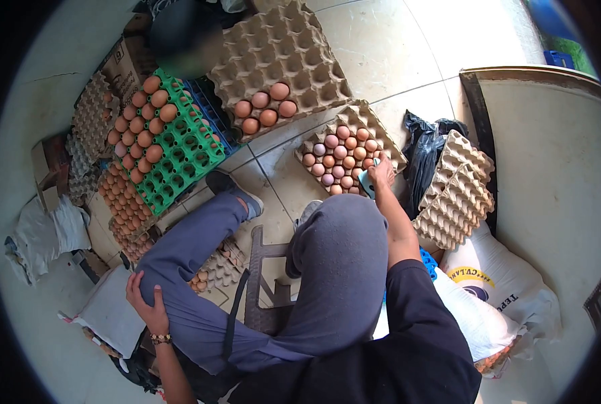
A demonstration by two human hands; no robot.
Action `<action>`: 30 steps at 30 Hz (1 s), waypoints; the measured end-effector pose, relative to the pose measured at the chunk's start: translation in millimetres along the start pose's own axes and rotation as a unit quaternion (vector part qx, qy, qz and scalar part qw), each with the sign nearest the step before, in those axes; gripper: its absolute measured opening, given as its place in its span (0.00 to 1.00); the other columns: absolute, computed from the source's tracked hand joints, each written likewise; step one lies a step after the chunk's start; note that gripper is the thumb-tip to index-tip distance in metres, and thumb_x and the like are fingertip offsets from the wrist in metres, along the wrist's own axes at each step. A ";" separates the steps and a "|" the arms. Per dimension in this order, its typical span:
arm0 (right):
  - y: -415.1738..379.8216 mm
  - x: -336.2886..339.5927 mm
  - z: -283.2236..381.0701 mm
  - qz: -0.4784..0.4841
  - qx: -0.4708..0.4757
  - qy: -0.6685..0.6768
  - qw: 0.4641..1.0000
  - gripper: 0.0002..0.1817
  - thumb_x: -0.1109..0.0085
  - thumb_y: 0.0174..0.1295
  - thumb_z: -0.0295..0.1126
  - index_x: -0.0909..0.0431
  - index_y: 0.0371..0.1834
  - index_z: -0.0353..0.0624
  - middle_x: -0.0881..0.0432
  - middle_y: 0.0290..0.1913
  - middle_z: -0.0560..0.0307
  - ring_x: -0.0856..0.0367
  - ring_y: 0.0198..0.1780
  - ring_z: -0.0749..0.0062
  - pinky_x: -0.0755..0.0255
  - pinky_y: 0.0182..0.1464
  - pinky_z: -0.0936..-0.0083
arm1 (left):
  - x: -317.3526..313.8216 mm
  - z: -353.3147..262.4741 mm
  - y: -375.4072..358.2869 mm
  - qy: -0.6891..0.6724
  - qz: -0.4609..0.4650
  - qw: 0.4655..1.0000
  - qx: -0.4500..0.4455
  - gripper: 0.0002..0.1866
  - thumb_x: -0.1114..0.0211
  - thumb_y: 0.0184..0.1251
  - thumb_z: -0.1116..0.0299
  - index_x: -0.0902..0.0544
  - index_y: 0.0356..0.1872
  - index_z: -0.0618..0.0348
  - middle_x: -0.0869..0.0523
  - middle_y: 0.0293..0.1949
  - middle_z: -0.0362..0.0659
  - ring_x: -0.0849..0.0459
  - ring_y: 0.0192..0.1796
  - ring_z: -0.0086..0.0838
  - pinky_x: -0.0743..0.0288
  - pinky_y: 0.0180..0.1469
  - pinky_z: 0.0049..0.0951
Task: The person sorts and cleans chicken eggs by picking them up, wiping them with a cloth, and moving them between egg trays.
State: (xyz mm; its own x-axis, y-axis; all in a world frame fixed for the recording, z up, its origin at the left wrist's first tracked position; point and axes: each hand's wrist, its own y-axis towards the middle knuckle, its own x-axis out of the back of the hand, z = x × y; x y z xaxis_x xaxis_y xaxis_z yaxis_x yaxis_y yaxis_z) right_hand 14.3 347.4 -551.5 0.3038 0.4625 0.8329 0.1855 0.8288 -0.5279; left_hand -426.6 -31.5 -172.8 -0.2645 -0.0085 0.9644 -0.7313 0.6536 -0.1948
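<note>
My left hand (pixel 150 304) lies on my left thigh with its fingers apart and holds nothing. My right hand (pixel 382 174) is over the right edge of a cardboard egg tray (pixel 396 156) on the floor, its fingers closed on a flat pale-teal thing (pixel 366 182) whose kind I cannot make out. Rows of brown eggs (pixel 339 152) fill much of this tray. The teal thing is beside the eggs at the tray's near right side. Whether my fingers also touch an egg is hidden.
A green plastic tray (pixel 172 158) with brown eggs stands at left, beside more egg-filled trays (pixel 122 198). A large cardboard tray (pixel 273 50) holds several eggs at its near end. To the right are stacked cardboard trays (pixel 452 192), a black plastic bag (pixel 425 158) and white sacks (pixel 509 269).
</note>
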 end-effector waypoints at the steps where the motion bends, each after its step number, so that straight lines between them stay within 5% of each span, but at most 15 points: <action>1: 7.5 -1.1 -2.1 0.062 -0.024 -0.013 0.998 0.36 0.36 0.49 0.34 0.32 0.67 0.58 0.23 0.60 0.50 0.22 0.60 0.52 0.25 0.58 0.60 | -0.2 -0.9 -0.2 -0.005 -0.001 1.000 0.004 0.25 0.34 0.60 0.72 0.23 0.61 0.58 0.28 0.66 0.49 0.34 0.69 0.45 0.45 0.72 0.44; 5: 6.6 6.0 -7.7 0.081 -0.049 -0.006 0.995 0.44 0.39 0.51 0.35 0.40 0.76 0.65 0.23 0.62 0.42 0.23 0.63 0.49 0.30 0.65 0.59 | -3.3 -4.8 1.5 -0.012 0.003 1.000 0.003 0.25 0.32 0.59 0.69 0.22 0.60 0.57 0.28 0.65 0.51 0.34 0.69 0.46 0.45 0.72 0.45; 7: -6.1 22.9 1.3 0.055 -0.055 0.017 0.997 0.39 0.37 0.54 0.39 0.36 0.74 0.60 0.25 0.64 0.39 0.23 0.62 0.47 0.30 0.65 0.58 | 2.5 -6.4 3.7 0.011 0.011 1.000 -0.003 0.25 0.31 0.58 0.67 0.22 0.59 0.57 0.29 0.65 0.52 0.34 0.68 0.48 0.45 0.71 0.47; 9: 7.7 -0.6 -22.8 -0.080 0.021 0.031 0.996 0.25 0.36 0.58 0.46 0.19 0.54 0.43 0.16 0.48 0.39 0.16 0.51 0.45 0.23 0.53 0.54 | 6.2 -17.6 14.3 0.046 0.028 0.998 -0.018 0.27 0.29 0.58 0.64 0.21 0.60 0.56 0.28 0.64 0.52 0.33 0.67 0.49 0.42 0.70 0.48; 10: -4.2 20.8 -4.7 -0.065 -0.004 0.047 0.997 0.23 0.33 0.56 0.47 0.16 0.40 0.36 0.14 0.39 0.39 0.16 0.43 0.42 0.23 0.48 0.55 | 5.1 -22.3 23.3 0.062 0.039 0.997 -0.029 0.27 0.29 0.58 0.63 0.22 0.60 0.55 0.27 0.63 0.52 0.32 0.66 0.49 0.40 0.69 0.47; 12: -5.6 26.4 -10.4 -0.084 0.003 0.095 0.992 0.25 0.29 0.55 0.52 0.14 0.31 0.35 0.13 0.31 0.47 0.15 0.32 0.51 0.22 0.39 0.60 | -5.8 -25.1 46.9 0.026 0.015 0.997 -0.069 0.27 0.29 0.59 0.62 0.22 0.61 0.54 0.26 0.61 0.50 0.28 0.64 0.47 0.34 0.66 0.45; 14: -12.4 48.2 -2.9 0.026 -0.069 0.287 0.955 0.28 0.25 0.53 0.54 0.14 0.34 0.34 0.14 0.34 0.55 0.17 0.32 0.67 0.23 0.40 0.68 | -14.2 -40.0 76.1 -0.017 0.004 0.998 -0.060 0.27 0.30 0.60 0.62 0.22 0.61 0.53 0.25 0.60 0.48 0.25 0.63 0.44 0.31 0.64 0.42; 15: -29.9 65.0 11.8 0.003 -0.071 0.377 0.924 0.39 0.26 0.45 0.66 0.15 0.30 0.32 0.17 0.32 0.56 0.23 0.33 0.76 0.27 0.39 0.71 | -18.9 -46.9 93.9 -0.021 0.002 0.997 -0.070 0.27 0.30 0.60 0.62 0.23 0.62 0.53 0.25 0.61 0.47 0.25 0.63 0.44 0.31 0.64 0.42; 19: -28.3 99.0 18.1 0.155 -0.101 0.695 0.695 0.22 0.29 0.58 0.35 0.22 0.52 0.37 0.16 0.45 0.58 0.16 0.42 0.67 0.20 0.46 0.65 | -43.8 -65.5 169.1 -0.042 0.009 0.991 -0.130 0.29 0.32 0.60 0.62 0.25 0.64 0.53 0.24 0.61 0.44 0.26 0.64 0.43 0.30 0.64 0.42; 20: -39.3 117.6 29.0 0.182 -0.069 0.706 0.681 0.17 0.31 0.58 0.32 0.21 0.49 0.38 0.16 0.43 0.57 0.16 0.41 0.66 0.21 0.45 0.65 | -50.6 -68.5 185.6 -0.055 0.011 0.988 -0.144 0.29 0.32 0.60 0.62 0.26 0.64 0.52 0.24 0.60 0.43 0.26 0.64 0.42 0.29 0.63 0.43; 24: -72.4 162.4 69.0 0.147 0.007 0.586 0.797 0.15 0.35 0.59 0.26 0.22 0.48 0.36 0.18 0.41 0.53 0.17 0.38 0.65 0.22 0.41 0.69 | -80.7 -70.0 227.3 0.066 0.039 0.989 -0.130 0.28 0.31 0.60 0.63 0.26 0.64 0.50 0.24 0.59 0.42 0.28 0.64 0.40 0.29 0.63 0.46; 26: -124.4 213.7 126.5 0.095 0.013 0.606 0.790 0.14 0.36 0.61 0.27 0.24 0.49 0.37 0.19 0.46 0.54 0.18 0.44 0.69 0.22 0.47 0.71 | -99.4 -64.8 237.8 0.099 0.023 0.986 -0.133 0.28 0.30 0.61 0.64 0.26 0.63 0.49 0.24 0.58 0.41 0.28 0.64 0.39 0.29 0.63 0.47; 30: -203.1 295.8 220.5 0.142 0.118 0.723 0.666 0.20 0.34 0.62 0.28 0.25 0.55 0.33 0.19 0.48 0.51 0.17 0.47 0.69 0.20 0.48 0.72 | -108.6 -59.8 241.4 0.112 -0.025 0.984 -0.138 0.26 0.30 0.61 0.64 0.24 0.61 0.48 0.24 0.57 0.39 0.29 0.64 0.37 0.32 0.65 0.47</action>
State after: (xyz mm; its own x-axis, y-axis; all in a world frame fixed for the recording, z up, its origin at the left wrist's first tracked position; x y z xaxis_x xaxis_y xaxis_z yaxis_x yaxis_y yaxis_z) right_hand -139.5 385.4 -161.3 0.9094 -0.0339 -0.4145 -0.1716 0.8773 -0.4482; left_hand -536.9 172.5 -313.9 -0.0660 0.1009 0.9927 -0.5339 0.8369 -0.1205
